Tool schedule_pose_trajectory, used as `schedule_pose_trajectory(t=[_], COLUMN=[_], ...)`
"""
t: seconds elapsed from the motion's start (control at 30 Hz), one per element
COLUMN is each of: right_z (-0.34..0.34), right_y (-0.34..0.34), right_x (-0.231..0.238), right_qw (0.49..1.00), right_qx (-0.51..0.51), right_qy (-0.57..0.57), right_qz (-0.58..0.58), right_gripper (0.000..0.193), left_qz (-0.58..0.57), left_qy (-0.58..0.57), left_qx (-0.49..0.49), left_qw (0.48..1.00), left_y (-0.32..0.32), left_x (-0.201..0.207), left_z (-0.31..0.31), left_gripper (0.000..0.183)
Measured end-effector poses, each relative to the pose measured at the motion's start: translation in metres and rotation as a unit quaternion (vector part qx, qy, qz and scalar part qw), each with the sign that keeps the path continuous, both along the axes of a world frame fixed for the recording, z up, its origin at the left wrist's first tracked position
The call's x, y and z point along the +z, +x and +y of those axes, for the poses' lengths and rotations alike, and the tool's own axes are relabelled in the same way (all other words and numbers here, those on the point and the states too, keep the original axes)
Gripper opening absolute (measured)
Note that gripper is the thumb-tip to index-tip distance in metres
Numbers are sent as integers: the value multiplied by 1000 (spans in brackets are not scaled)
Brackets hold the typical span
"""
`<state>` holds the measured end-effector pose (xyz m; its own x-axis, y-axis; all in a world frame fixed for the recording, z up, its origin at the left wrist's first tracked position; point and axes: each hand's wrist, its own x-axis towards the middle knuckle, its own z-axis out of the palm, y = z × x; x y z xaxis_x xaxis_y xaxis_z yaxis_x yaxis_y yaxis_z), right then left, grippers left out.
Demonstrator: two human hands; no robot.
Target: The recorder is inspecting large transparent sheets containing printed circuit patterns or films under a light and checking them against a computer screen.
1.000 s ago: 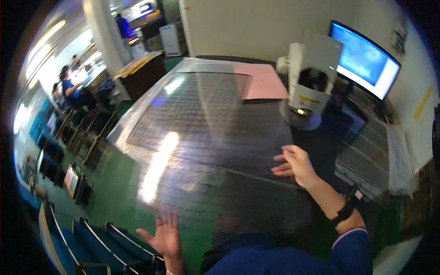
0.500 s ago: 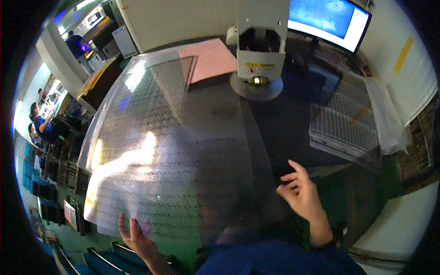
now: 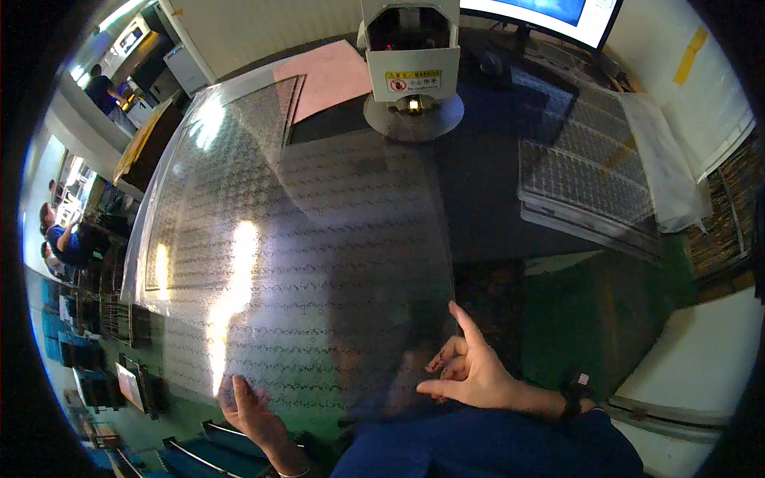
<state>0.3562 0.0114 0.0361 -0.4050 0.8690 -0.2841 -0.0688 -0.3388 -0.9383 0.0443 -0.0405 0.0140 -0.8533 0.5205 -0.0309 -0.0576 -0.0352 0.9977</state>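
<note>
A large clear sheet point(image 3: 303, 239) with rows of small dark marks stretches from the worktop out over its near edge. My left hand point(image 3: 251, 414) is closed on the sheet's near left part, thumb showing above and fingers seen through it. At the near right corner, my right hand point(image 3: 474, 370) has its thumb over the sheet. Its curled fingers show through the printed marks, and its index finger lies along the right edge. Past the sheet's far edge stands a light grey machine point(image 3: 414, 72) with a small lit spot above a round metal plate point(image 3: 434, 123).
Pink paper point(image 3: 331, 76) lies at the back left beside another clear sheet point(image 3: 231, 127). Stacked patterned panels point(image 3: 586, 179) are at the right, near crumpled clear film point(image 3: 673, 167). A monitor point(image 3: 558, 20) stands behind. Racks point(image 3: 123, 319) and other people point(image 3: 68, 235) are off left.
My right hand has moved left and down, from apart from the sheet onto its near right corner. The sheet lies straighter. The view has shifted, and my left hand keeps its hold.
</note>
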Motion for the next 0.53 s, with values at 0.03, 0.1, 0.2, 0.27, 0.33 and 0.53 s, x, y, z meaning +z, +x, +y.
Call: schedule_pose_trajectory(t=[0.03, 0.1, 0.2, 0.27, 0.33, 0.53], right_z=[-1, -3, -2, -2, -2, -6], right_y=[1, 2, 3, 3, 5, 10], right_x=[-5, -11, 2, 0, -2, -14], right_qw=[1000, 999, 995, 994, 994, 995], right_qx=[0, -30, -41, -49, -61, -37], right_qy=[-2, -3, -91, -94, -90, -57], right_qz=[-4, 23, 19, 18, 16, 67], right_gripper=[98, 75, 49, 41, 34, 25], left_qz=[-4, 4, 63, 64, 68, -60], left_qy=[-2, 4, 47, 64, 72, 123], left_qx=[0, -27, -6, 4, 0, -43], left_qw=[1000, 1000, 997, 996, 995, 990], left_y=[1, 2, -24, -41, -66, -121], left_x=[0, -2, -25, -30, -33, -46], left_z=[-2, -7, -21, -27, -27, -35], left_gripper=[27, 27, 28, 28, 28, 28])
